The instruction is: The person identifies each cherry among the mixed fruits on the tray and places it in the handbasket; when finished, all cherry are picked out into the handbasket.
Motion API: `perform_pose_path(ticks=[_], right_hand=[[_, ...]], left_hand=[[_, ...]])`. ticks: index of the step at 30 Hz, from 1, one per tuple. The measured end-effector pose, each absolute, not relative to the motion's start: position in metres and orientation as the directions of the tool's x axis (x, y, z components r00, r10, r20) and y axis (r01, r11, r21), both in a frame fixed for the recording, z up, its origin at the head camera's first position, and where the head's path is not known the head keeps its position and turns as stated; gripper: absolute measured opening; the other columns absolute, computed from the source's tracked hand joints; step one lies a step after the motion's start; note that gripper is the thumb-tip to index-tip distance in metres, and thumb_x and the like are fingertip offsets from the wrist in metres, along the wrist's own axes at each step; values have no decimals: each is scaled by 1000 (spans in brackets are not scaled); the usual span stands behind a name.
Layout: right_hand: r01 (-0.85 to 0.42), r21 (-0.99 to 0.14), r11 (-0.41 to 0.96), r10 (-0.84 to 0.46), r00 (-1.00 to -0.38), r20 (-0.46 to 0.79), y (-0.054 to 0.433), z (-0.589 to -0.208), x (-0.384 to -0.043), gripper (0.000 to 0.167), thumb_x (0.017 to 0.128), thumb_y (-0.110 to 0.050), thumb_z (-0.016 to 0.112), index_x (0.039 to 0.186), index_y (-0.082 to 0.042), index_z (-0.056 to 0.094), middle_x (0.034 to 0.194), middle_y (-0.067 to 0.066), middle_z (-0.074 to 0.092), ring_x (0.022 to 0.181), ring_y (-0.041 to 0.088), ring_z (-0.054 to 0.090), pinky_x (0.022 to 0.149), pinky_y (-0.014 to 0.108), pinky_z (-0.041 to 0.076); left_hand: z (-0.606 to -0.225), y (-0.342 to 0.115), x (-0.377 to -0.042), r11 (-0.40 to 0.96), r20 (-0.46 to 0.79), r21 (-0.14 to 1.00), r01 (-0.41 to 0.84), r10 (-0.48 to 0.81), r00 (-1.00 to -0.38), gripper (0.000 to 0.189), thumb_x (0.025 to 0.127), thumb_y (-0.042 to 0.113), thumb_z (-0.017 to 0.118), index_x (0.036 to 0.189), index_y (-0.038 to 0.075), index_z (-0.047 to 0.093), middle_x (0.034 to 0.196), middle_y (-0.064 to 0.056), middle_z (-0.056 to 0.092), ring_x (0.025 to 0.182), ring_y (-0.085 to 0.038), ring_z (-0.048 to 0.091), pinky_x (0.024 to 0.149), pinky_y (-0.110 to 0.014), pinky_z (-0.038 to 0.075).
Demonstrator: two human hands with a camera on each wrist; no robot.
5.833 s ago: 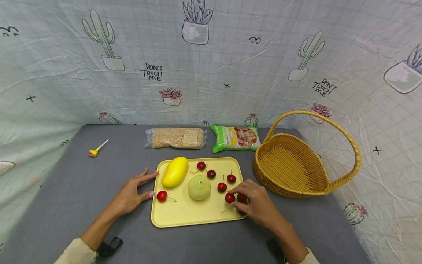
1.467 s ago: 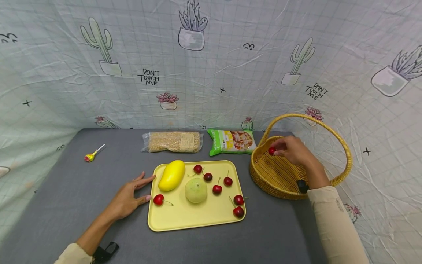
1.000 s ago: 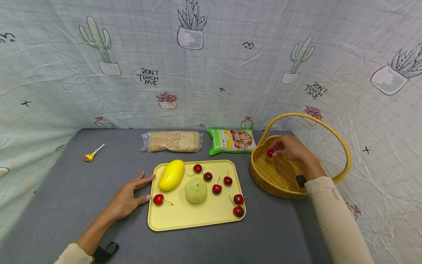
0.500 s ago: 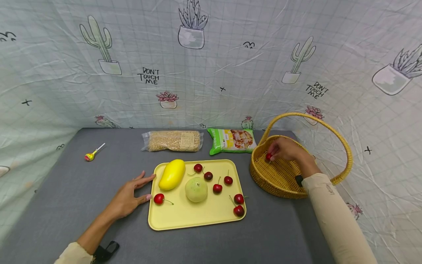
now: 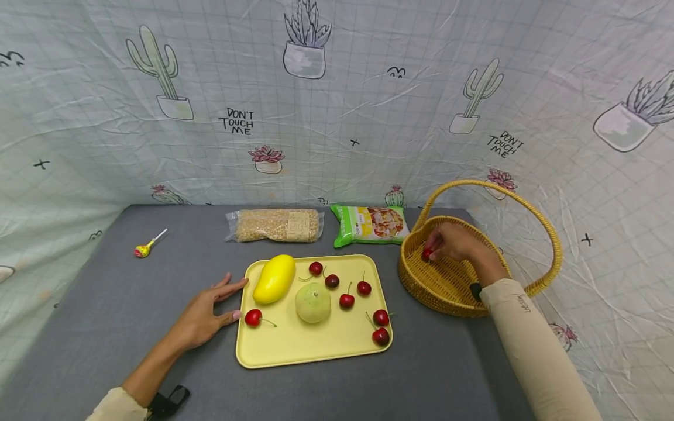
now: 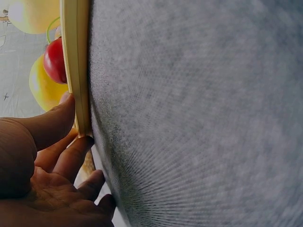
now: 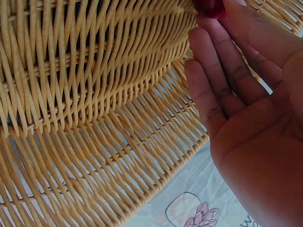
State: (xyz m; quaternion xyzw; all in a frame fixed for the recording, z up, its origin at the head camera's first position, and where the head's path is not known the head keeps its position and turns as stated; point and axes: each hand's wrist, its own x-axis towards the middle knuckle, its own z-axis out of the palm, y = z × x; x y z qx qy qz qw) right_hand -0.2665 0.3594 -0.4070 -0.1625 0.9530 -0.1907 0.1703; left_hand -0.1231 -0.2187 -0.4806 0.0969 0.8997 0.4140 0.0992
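Note:
In the head view my right hand (image 5: 455,242) reaches down inside the yellow wicker basket (image 5: 434,299), pinching a red cherry (image 5: 427,254) between thumb and fingertips. The right wrist view shows that cherry (image 7: 210,7) at the top edge, near the woven wall (image 7: 85,61). My left hand (image 5: 202,318) touches the left edge of the pale yellow tray (image 5: 284,354), fingers extended. On the tray lie a yellow mango (image 5: 275,279), a round pale green fruit (image 5: 313,303) and several cherries (image 5: 346,301). The left wrist view shows my thumb and fingertips against the tray rim (image 6: 78,56).
Behind the tray lie a clear bag of pale grains (image 5: 276,225) and a green food packet (image 5: 371,225). A lollipop (image 5: 150,244) is at the far left. The basket's tall handle (image 5: 555,245) arches over its opening. A printed cloth (image 5: 337,105) hangs behind the table.
Earlier, my right hand was at the tray's right side, fingers around a cherry. It has carried a cherry to the basket and since lowered it farther inside. The left hand stays at the tray edge.

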Motion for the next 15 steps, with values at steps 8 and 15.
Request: perform_pose_path(ticks=[8,15], right_hand=[[-255,-436,863,-387,-889,-246,362,-408,-265,22,90,-8,85,109,2,78,104,15,80,95,28,77,90,49,63],[-260,-451,854,-387,-896,-217,362,-401,-260,25,90,-8,85,111,3,77,105,16,79,95,29,76,89,49,63]], left_hand=[[-480,-218,-123,646,-101,758,89,251,-963,73,90,15,85,157,15,56,171,-31,28,158,-58,23,121,-79,22],[-478,-219,-123,644,-101,760,89,252,-963,73,90,14,85,157,14,55,171,-32,28,157,-58,23,120,-79,22]])
